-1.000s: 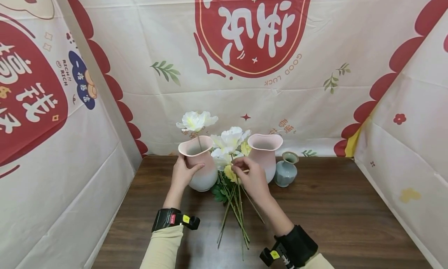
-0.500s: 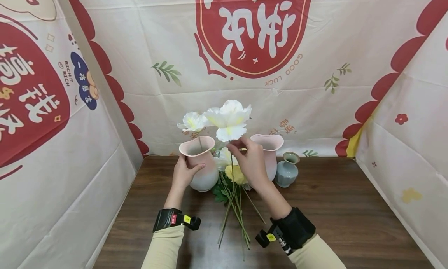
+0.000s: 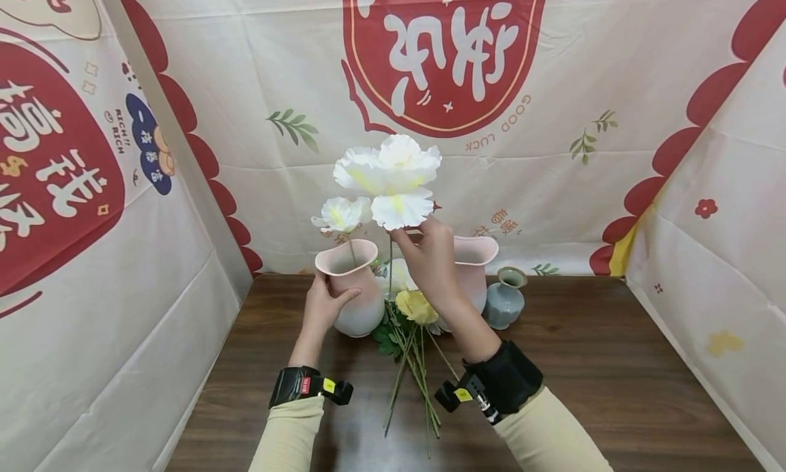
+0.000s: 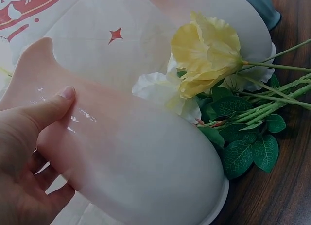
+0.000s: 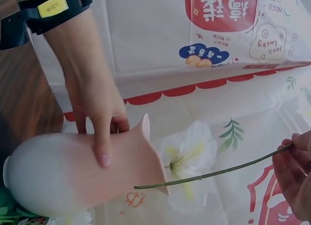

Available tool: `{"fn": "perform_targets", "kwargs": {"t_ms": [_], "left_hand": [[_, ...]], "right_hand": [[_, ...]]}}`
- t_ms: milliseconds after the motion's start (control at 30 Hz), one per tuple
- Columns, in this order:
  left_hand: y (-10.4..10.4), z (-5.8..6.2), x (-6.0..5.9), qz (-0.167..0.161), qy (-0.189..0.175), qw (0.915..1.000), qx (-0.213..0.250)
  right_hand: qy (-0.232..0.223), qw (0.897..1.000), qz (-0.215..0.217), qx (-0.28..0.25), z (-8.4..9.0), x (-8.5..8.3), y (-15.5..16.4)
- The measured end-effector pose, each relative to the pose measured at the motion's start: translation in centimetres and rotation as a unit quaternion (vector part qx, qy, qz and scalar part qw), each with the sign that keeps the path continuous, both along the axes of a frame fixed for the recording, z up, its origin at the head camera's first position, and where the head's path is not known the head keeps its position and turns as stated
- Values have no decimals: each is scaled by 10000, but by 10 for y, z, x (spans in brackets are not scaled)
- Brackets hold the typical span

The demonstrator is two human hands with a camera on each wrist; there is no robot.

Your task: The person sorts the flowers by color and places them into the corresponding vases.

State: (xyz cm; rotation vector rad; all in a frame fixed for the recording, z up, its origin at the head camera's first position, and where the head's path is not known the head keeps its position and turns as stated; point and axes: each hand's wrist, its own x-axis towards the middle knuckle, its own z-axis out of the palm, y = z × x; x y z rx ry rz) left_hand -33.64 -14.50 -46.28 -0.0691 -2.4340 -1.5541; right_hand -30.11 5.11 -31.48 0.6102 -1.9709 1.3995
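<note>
My left hand (image 3: 321, 305) grips the left pink-and-white vase (image 3: 361, 307) near its neck, the thumb (image 4: 57, 104) lying along its side. A white artificial flower (image 3: 341, 215) stands in that vase, its bloom above the wavy rim. Just under a larger white artificial flower (image 3: 389, 175), my right hand (image 3: 434, 259) pinches the stem (image 5: 214, 174) between thumb and fingertips, up and to the right of the vase. In the right wrist view, the stem's cut end overlaps the vase's rim.
Between the vases lie a yellow flower (image 3: 416, 307), another white flower (image 3: 398, 279), green leaves (image 4: 251, 152) and several crossed stems (image 3: 424, 383). A second pink vase (image 3: 473, 281) and a small blue-grey vase (image 3: 505, 305) stand to the right. Printed cloth (image 3: 233, 69) surrounds the wooden table (image 3: 583, 363).
My right hand has lifted the larger white flower out of the pile, raising it and carrying it left toward the held vase. My left hand has kept its grip on the vase.
</note>
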Motion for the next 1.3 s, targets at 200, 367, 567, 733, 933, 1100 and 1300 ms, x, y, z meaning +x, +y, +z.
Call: {"fn": "perform_targets", "kwargs": {"t_ms": [200,367,567,733,933,1100,1300], "left_hand": [[-1,-1,0,35,-21,10000,-34],[0,-1,0,22,-94,9999,-55],[1,2,1,37,-43,9999,-96],[1,2,2,-4,-74,10000,-57],[0,3,3,-34,-138,9999,-38],[0,1,2,-89,-161,9998,-57],[-1,-1,1,-107,-108,9999,-5]], "right_hand": [[248,9997,-74,14,9,-4,-11],[484,9985,-203,152,17,-13,-19],[620,9962,-486,371,24,-21,-25],[612,9953,-592,461,25,-28,-32],[464,9957,-588,536,21,-35,-40],[140,9971,-443,609,12,-41,-44],[-271,9944,-482,899,5,-45,-47]]}}
